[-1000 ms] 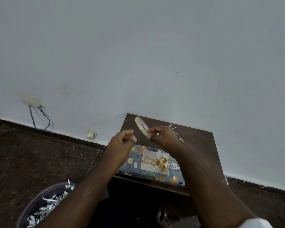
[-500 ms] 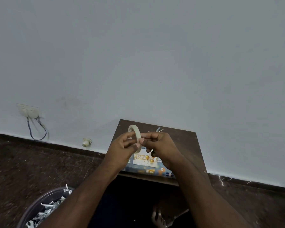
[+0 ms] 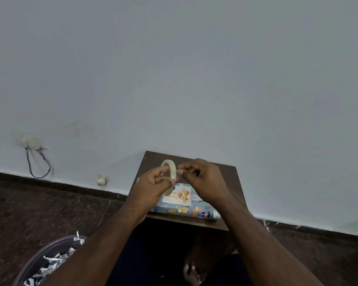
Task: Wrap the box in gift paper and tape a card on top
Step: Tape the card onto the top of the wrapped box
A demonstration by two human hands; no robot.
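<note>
- The box wrapped in blue cartoon-print gift paper (image 3: 194, 211) lies flat near the front edge of the small dark brown wooden desk (image 3: 232, 182), its long axis running left to right.
- The white "Happy Birthday" card with gold balloons (image 3: 179, 196) rests on the box top, directly below both hands; its upper left corner is covered by the roll.
- The left hand (image 3: 151, 187) holds the pale translucent roll of tape (image 3: 170, 172) on edge above the card, thumb and fingers curled round its rim.
- The right hand (image 3: 203, 180) meets the roll from the right, fingers (image 3: 182, 169) pinched at the rim, seemingly on the loose tape end, though the strip itself is too thin to make out.
- The card lies just below and toward the person from the pinch, so the coming move likely pulls tape rightward, then down.
- The desk's far side is largely blocked by the hands.
</note>
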